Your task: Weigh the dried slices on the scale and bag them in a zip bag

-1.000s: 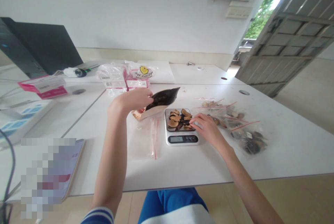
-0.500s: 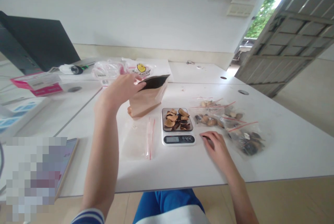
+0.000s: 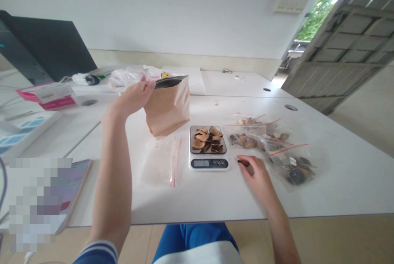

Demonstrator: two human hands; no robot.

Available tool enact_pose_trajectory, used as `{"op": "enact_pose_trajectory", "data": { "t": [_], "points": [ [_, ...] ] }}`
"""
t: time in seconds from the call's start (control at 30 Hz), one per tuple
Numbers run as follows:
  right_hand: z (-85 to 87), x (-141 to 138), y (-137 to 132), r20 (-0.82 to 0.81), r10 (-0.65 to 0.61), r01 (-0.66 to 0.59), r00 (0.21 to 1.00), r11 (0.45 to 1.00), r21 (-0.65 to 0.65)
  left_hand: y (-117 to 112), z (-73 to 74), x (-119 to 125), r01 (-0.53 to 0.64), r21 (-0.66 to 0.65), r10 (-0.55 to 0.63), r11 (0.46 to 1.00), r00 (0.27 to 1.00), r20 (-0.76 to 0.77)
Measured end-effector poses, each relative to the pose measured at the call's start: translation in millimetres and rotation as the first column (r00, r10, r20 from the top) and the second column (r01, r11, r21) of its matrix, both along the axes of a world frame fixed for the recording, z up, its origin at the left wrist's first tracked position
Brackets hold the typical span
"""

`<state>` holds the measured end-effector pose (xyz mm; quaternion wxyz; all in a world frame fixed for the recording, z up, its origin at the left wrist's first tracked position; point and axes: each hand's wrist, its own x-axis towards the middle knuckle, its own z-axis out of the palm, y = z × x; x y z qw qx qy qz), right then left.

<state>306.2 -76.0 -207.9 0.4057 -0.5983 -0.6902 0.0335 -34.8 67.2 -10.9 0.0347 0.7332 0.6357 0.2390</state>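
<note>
Left hand point(image 3: 132, 99) gripping kraft pouch point(image 3: 168, 106), right hand point(image 3: 255, 176) beside scale point(image 3: 208, 164), seemingly pinching something dark point(image 3: 243, 163)

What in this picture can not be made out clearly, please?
Head view:
Inside of the brown kraft paper pouch: hidden by its walls.
Digits on the white digital scale: too small.
Dark item at the right hand: too small to name.
Flat tablet, lower left: pixelated.
</note>
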Motion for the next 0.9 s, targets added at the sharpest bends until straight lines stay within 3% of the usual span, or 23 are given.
{"op": "enact_pose_trajectory", "data": {
  "t": [0.07, 0.17, 0.3, 0.37, 0.43, 0.5, 0.63, 0.7, 0.73, 0.8, 0.9],
  "points": [
    [0.7, 1, 0, 0.003, 0.002, -0.002, 1.000, 1.000, -0.005, -7, 2.7, 5, -0.005, 0.164, -0.006, 0.986, 0.998, 0.066],
    [2.5, 1, 0, -0.005, -0.003, 0.003, 1.000, 1.000, -0.004, -35, 16.4, 15, -0.043, 0.432, -0.040, 0.901, 0.983, 0.179],
    [4.6, 0, -1, -0.022, -0.002, 0.002, 1.000, 1.000, -0.018, -91, 40.3, 37, 0.062, 0.647, -0.269, 0.760, 0.936, 0.226],
    [5.1, -1, -1, -0.035, -0.005, 0.004, 0.999, 1.000, -0.021, -111, 39.7, 45, 0.101, 0.583, -0.359, 0.806, 0.867, 0.346],
    [5.0, -1, -2, -0.049, -0.003, 0.002, 0.999, 1.000, -0.020, -119, 21.1, 48, 0.357, 0.371, -0.442, 0.857, 0.880, 0.174],
    [4.6, -1, -3, -0.064, 0.000, -0.001, 0.998, 1.000, -0.019, -115, -17.1, 44, 0.494, 0.051, -0.496, 0.868, 0.866, 0.065],
    [3.0, 0, -3, -0.058, -0.007, 0.006, 0.998, 1.000, -0.031, -98, -120.2, 26, 0.415, -0.131, -0.424, 0.900, 0.904, -0.053],
    [2.6, 0, -1, -0.035, -0.004, 0.003, 0.999, 0.999, -0.033, -96, -158.6, 18, 0.357, -0.191, -0.379, 0.914, 0.920, -0.096],
    [2.5, 0, 0, -0.022, 0.005, -0.006, 1.000, 1.000, -0.025, -97, -170.7, 15, 0.366, -0.172, -0.387, 0.915, 0.915, -0.112],
    [3.2, 1, 2, 0.001, 0.022, -0.022, 1.000, 1.000, 0.017, -99, -181.6, 11, 0.396, -0.160, -0.415, 0.904, 0.903, -0.111],
    [7.8, 0, 2, 0.014, 0.000, -0.002, 1.000, 0.995, 0.097, -99, -177.9, 10, 0.403, -0.175, -0.418, 0.898, 0.906, -0.061]
  ]
}}
